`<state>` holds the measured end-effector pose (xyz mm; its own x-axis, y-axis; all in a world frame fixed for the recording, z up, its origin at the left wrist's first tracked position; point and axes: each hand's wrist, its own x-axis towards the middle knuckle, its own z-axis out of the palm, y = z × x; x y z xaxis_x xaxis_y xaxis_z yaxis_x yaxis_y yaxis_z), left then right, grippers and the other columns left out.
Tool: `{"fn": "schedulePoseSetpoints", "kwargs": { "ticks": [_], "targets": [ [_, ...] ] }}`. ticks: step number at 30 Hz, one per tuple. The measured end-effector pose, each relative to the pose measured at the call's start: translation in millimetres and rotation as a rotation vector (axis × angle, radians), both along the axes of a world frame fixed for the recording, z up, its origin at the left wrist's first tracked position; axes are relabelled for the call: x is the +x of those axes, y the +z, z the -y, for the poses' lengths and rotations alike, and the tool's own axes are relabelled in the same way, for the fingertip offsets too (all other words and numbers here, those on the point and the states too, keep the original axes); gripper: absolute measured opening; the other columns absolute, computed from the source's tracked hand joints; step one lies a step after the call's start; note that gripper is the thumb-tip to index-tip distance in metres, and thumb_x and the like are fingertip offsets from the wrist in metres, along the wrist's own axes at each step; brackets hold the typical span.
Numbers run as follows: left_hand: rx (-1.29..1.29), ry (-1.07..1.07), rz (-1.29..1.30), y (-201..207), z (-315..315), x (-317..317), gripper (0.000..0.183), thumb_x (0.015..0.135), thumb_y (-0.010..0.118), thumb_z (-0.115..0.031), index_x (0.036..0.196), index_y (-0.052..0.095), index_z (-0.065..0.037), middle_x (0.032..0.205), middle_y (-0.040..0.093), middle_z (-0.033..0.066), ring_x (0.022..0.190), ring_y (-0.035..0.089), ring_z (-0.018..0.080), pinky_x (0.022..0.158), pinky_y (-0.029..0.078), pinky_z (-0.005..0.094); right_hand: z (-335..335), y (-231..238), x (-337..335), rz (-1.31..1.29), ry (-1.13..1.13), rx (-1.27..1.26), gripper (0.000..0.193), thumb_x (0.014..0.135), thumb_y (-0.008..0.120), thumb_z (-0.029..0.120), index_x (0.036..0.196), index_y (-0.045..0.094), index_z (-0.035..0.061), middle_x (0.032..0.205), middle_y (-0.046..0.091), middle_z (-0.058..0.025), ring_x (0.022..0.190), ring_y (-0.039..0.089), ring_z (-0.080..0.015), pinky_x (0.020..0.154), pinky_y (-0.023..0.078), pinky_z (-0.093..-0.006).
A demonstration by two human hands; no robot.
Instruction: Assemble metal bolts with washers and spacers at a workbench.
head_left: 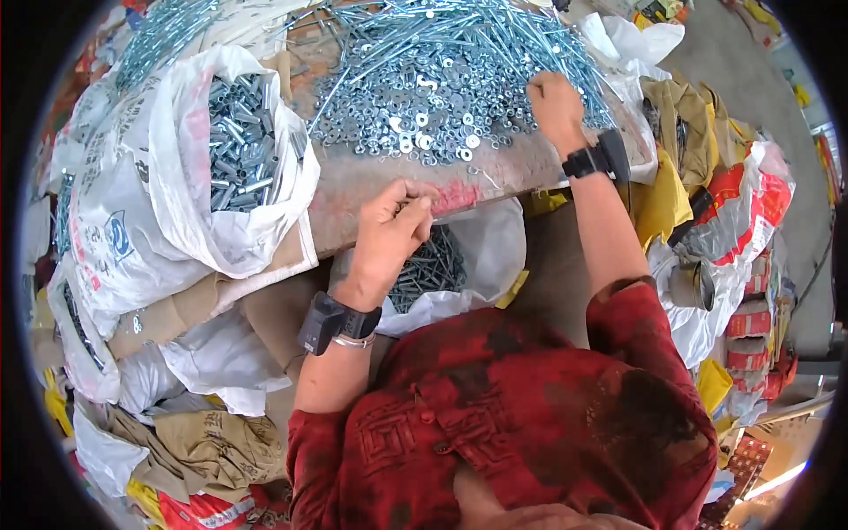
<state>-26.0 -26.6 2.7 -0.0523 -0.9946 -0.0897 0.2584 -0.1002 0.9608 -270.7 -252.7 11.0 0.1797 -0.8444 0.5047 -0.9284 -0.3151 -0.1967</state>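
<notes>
My left hand (393, 221) is at the near edge of the worktable (344, 181), its thumb and fingers pinched together. Anything between those fingertips is too small or hidden to make out. Farther off to the right, my right hand (556, 106) is curled closed at the right side of a heap of metal washers (424, 110); what it may hold is hidden. Long thin threaded rods (459, 40) lie behind and beside the washers, close to that hand. Below my left hand, an open white bag (495, 243) contains many slim metal pieces (430, 269).
A large white woven sack (124, 199) on the left stands open, full of short metal sleeves (238, 141). More rods (168, 40) lie at the far left. Brown and yellow sacks (685, 124) crowd the right side, with a metal cup (692, 285) nearer me.
</notes>
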Motion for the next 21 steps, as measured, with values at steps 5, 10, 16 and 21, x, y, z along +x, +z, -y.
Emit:
{"fn": "schedulePoseSetpoints", "kwargs": {
  "ticks": [5, 10, 16, 21],
  "targets": [
    [0.081, -0.048, -0.085, 1.8, -1.7, 10.8, 0.018, 0.098, 0.054, -0.02, 0.104, 0.061, -0.003, 0.064, 0.056, 0.0024, 0.045, 0.044, 0.0052, 0.041, 0.029, 0.0194, 11.9, 2.9, 9.3, -0.218, -0.046, 0.085, 0.017, 0.083, 0.062, 0.02, 0.093, 0.064, 0.0063, 0.098, 0.062, -0.0192, 0.089, 0.064, -0.0407, 0.076, 0.051, -0.051],
    [0.05, -0.024, -0.212, -16.3, 0.6, 9.4, 0.022, 0.099, 0.053, -0.02, 0.109, 0.058, -0.001, 0.066, 0.059, 0.0057, 0.048, 0.046, 0.0069, 0.041, 0.031, 0.0198, -10.7, 9.7, 10.9, -0.248, -0.008, 0.007, 0.02, 0.086, 0.061, 0.026, 0.094, 0.062, 0.0082, 0.099, 0.062, -0.0159, 0.089, 0.064, -0.0384, 0.076, 0.051, -0.051],
    [0.064, 0.048, -0.505, -2.1, 0.3, 13.2, 0.03, 0.101, 0.051, -0.02, 0.119, 0.056, 0.003, 0.076, 0.065, 0.0112, 0.049, 0.045, 0.0064, 0.041, 0.029, 0.0199, -64.8, 50.6, 7.9, 0.842, 0.168, 0.079, 0.011, 0.088, 0.068, 0.011, 0.095, 0.064, 0.0024, 0.08, 0.069, -0.0094, 0.067, 0.066, -0.0182, 0.059, 0.052, -0.0283],
    [-0.02, -0.015, -0.627, -17.0, -0.7, 15.2, 0.032, 0.103, 0.046, -0.023, 0.124, 0.053, -0.001, 0.084, 0.067, 0.0147, 0.053, 0.051, 0.0095, 0.04, 0.031, 0.0203, -129.4, 58.5, 15.7, 0.944, 0.405, 0.038, 0.009, 0.09, 0.066, 0.009, 0.092, 0.063, 0.0006, 0.075, 0.067, -0.0061, 0.065, 0.064, -0.0108, 0.055, 0.048, -0.0248]
  ]
}}
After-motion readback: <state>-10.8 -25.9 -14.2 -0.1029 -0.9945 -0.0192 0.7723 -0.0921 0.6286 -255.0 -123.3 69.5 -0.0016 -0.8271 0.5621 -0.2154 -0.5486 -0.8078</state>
